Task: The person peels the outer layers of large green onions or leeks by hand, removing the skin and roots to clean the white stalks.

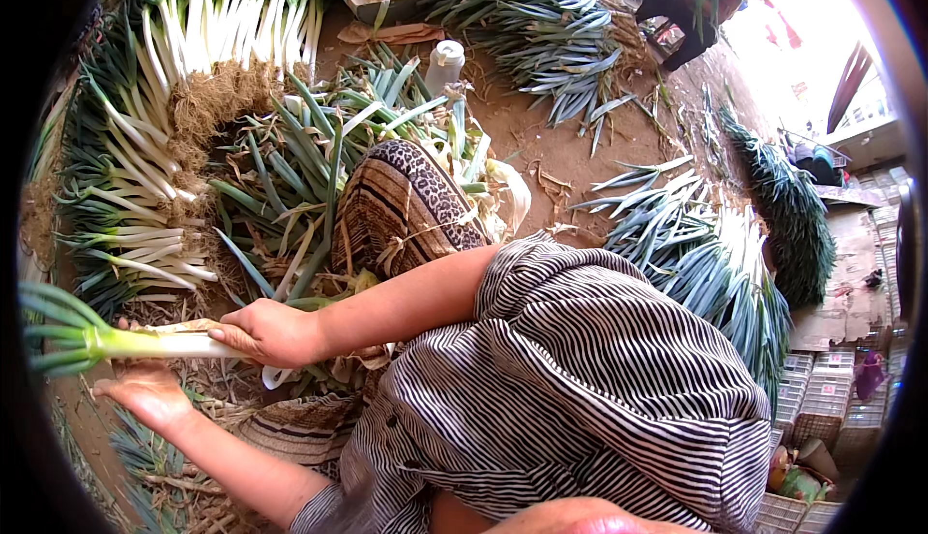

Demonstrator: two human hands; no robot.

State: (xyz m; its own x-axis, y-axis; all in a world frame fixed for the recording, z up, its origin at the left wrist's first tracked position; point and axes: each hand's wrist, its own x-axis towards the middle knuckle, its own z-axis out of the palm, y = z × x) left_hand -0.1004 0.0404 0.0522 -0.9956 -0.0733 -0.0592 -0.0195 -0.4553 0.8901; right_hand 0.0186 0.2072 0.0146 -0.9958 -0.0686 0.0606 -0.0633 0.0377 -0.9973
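Observation:
A long green onion with a pale stalk and green tubular leaves lies across both hands at the left. My right hand grips the white lower end of its stalk, thumb on top; the end itself is hidden by the hand. A dry outer leaf runs along the stalk's upper side. My left hand is palm up under the stalk near where the leaves fork. Its fingers pass behind the stalk, with tips showing beyond it. Below the right forearm, a patterned cloth covers my leg.
Rows of green onions with roots curve around the upper left. Loose leaves and peelings lie by my knee. A white plastic jar stands beyond. More onion piles and plastic crates lie rightward. Another person bends at upper right.

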